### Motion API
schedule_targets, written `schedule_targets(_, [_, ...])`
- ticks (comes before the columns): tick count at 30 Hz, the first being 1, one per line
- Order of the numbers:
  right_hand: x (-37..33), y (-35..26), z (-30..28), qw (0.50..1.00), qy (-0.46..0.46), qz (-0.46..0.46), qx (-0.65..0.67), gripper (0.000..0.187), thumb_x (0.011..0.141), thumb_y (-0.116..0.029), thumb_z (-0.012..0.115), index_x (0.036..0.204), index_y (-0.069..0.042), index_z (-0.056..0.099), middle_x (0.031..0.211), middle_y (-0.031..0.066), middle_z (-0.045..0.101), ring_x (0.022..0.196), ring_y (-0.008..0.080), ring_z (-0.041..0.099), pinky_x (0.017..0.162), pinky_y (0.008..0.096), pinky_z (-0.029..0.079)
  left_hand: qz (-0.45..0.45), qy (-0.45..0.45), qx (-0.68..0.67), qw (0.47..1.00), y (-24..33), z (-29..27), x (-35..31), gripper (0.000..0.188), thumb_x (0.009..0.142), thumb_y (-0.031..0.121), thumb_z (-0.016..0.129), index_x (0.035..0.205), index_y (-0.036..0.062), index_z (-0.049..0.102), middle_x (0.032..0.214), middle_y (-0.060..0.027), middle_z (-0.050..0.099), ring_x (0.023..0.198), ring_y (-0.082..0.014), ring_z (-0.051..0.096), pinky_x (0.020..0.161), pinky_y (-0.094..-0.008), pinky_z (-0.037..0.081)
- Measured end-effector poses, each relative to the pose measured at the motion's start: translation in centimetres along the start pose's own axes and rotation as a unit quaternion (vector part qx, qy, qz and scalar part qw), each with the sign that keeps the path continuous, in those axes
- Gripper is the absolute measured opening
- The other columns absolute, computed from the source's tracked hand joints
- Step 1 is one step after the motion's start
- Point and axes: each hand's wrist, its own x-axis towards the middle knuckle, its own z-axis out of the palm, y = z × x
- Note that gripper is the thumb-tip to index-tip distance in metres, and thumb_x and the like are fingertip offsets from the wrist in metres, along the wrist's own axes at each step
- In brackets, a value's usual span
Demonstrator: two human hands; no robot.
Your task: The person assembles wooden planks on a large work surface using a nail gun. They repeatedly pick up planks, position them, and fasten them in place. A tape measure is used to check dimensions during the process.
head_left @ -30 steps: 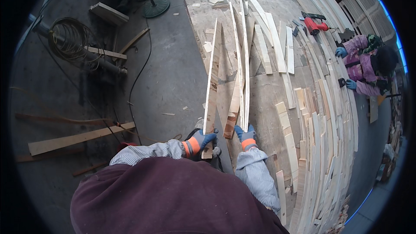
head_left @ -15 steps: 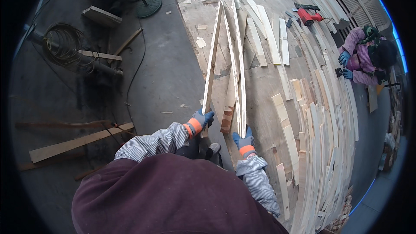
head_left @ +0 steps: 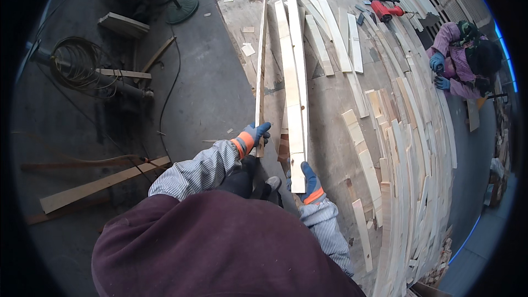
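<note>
My left hand [head_left: 257, 136], in a blue and orange glove, is closed round the near end of a long thin wooden strip [head_left: 260, 71] seen mostly edge-on. My right hand [head_left: 311, 182], gloved alike, grips the near end of a pair of wooden strips. The upper strip [head_left: 292, 93] turns its broad pale face up, with small knots in it; the other strip [head_left: 301, 49] lies close along its right side. All these strips reach away over the wooden worktable [head_left: 330, 104]. The right hand's fingers are partly hidden under the wood.
Many loose strips [head_left: 393, 187] cover the table's right side; shorter pieces [head_left: 314, 44] lie near its far end. A red nail gun [head_left: 385, 10] rests at the far right. Beyond the table, a co-worker [head_left: 465, 63] bends over it. Coiled hose [head_left: 82, 66] and timber [head_left: 104, 184] are at left.
The strips in my right hand have turned from edge-on to broad face up, their near ends lower. My left hand's strip has tipped upright, its far end shifting left. The co-worker's hands moved slightly.
</note>
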Motion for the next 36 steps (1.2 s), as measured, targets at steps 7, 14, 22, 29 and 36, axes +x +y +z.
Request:
schedule_targets(7, [0.1, -0.1, -0.5, 0.999, 0.019, -0.002, -0.041, 0.057, 0.092, -0.053, 0.05, 0.119, -0.003, 0.055, 0.082, 0.0108, 0.063, 0.063, 0.022, 0.062, 0.058, 0.0345, 0.054, -0.009, -0.077, -0.175, 0.982, -0.6, -0.2, 0.0, 0.04, 0.089, 0.036, 0.06, 0.114, 0.005, 0.053, 0.092, -0.0123, 0.065, 0.075, -0.0226, 0.064, 0.067, -0.0376, 0.055])
schedule_targets(14, [2.0, 1.5, -2.6, 0.98, 0.127, -0.072, -0.132, 0.041, 0.091, -0.04, 0.06, 0.109, -0.004, 0.06, 0.076, 0.0062, 0.063, 0.06, 0.0163, 0.06, 0.053, 0.0297, 0.05, 0.026, -0.035, -0.121, 0.992, -1.8, -0.1, 1.4, 0.044, 0.089, 0.044, 0.06, 0.111, 0.0063, 0.053, 0.081, -0.0092, 0.062, 0.069, -0.0218, 0.061, 0.061, -0.038, 0.052])
schedule_targets(22, [2.2, 1.7, -0.5, 0.967, 0.159, -0.072, -0.188, 0.043, 0.086, -0.032, 0.068, 0.116, -0.002, 0.06, 0.087, 0.0021, 0.064, 0.073, 0.0117, 0.059, 0.064, 0.0262, 0.049, 0.039, -0.059, -0.184, 0.98, -2.2, 0.6, 1.3, 0.051, 0.089, 0.06, 0.047, 0.102, 0.0106, 0.053, 0.073, -0.0096, 0.06, 0.061, -0.0217, 0.058, 0.057, -0.0365, 0.049])
schedule_targets(29, [6.6, -1.6, 2.5, 0.944, 0.195, -0.161, -0.211, 0.038, 0.086, -0.036, 0.067, 0.104, -0.003, 0.061, 0.074, 0.0057, 0.061, 0.054, 0.0161, 0.057, 0.048, 0.0316, 0.048, -0.001, -0.089, -0.262, 0.961, -1.1, -0.5, -0.3, 0.052, 0.091, 0.057, 0.046, 0.106, 0.0086, 0.056, 0.075, -0.0085, 0.062, 0.062, -0.0229, 0.06, 0.059, -0.0365, 0.052])
schedule_targets(36, [6.2, -8.5, -2.5, 0.687, 0.356, -0.238, -0.587, 0.056, 0.092, -0.051, 0.048, 0.12, -0.004, 0.057, 0.114, 0.0231, 0.061, 0.102, 0.0425, 0.058, 0.083, 0.0462, 0.046, 0.032, -0.079, -0.256, 0.963, -0.6, -0.3, -2.5, 0.052, 0.09, 0.057, 0.048, 0.104, 0.0084, 0.059, 0.076, -0.0083, 0.062, 0.062, -0.0214, 0.061, 0.058, -0.0346, 0.051])
